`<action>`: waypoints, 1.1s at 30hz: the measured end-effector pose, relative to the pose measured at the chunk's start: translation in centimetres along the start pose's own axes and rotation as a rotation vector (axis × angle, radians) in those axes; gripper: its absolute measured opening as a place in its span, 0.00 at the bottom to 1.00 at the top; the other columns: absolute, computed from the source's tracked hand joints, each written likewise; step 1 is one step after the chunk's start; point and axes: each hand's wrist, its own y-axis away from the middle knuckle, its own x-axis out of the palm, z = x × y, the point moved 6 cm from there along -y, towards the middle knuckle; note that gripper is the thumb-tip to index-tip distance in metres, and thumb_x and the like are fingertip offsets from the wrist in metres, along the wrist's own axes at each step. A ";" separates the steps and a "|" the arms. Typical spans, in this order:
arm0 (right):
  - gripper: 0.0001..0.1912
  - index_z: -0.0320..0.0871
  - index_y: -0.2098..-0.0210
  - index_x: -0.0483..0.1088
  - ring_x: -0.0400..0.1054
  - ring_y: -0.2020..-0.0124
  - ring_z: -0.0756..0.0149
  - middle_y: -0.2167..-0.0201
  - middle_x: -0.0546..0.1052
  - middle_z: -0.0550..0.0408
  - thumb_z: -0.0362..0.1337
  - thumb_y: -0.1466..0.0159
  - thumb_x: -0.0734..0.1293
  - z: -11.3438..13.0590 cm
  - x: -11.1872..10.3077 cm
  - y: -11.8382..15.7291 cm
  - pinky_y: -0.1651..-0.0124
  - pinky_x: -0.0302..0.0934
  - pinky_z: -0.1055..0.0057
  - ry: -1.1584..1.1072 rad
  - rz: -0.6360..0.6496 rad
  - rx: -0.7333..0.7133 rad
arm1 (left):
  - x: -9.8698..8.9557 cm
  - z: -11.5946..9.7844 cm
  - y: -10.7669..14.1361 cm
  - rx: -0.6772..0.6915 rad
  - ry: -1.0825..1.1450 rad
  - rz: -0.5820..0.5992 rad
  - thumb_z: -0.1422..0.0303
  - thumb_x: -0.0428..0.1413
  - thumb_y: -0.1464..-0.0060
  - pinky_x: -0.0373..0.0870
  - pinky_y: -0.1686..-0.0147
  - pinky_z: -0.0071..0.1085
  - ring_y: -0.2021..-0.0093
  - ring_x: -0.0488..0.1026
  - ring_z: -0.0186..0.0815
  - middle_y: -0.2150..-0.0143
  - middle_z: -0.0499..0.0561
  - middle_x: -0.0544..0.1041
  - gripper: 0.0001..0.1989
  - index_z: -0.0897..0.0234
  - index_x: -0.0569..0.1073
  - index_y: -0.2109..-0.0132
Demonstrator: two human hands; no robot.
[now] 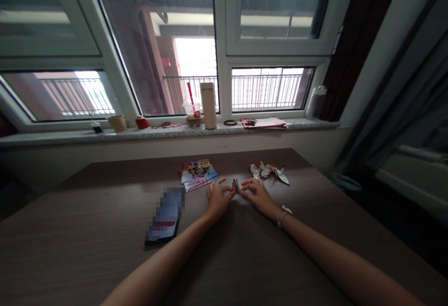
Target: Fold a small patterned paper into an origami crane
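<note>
A small folded piece of printed paper (235, 186) stands between my hands above the brown table (105, 212). My left hand (220, 197) pinches its left side between thumb and fingertips. From the right, my right hand (257, 195) has its thumb and fingers on the other side of the paper. Just beyond my left hand lies a fanned stack of colourful printed sheets (199, 174). Several folded paper shapes, white with coloured print, such as the rightmost one (281, 175), lie beyond my right hand.
A phone (167, 215) lies left of my left forearm. On the windowsill (168, 131) stand a beige bottle (208, 106), a plastic cup with a red straw (191, 107), a paper cup (117, 123), scissors (249, 122) on papers and a clear bottle (317, 103).
</note>
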 end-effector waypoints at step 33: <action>0.05 0.43 0.68 0.71 0.68 0.58 0.60 0.68 0.76 0.54 0.37 0.45 0.67 -0.3 -0.2 0.1 0.46 0.55 0.58 -0.062 -0.075 0.041 | -0.1 -1.0 0.4 -0.006 -0.076 0.075 0.61 0.60 0.49 0.50 0.38 0.46 0.39 0.60 0.44 0.42 0.49 0.71 0.07 0.55 0.80 0.65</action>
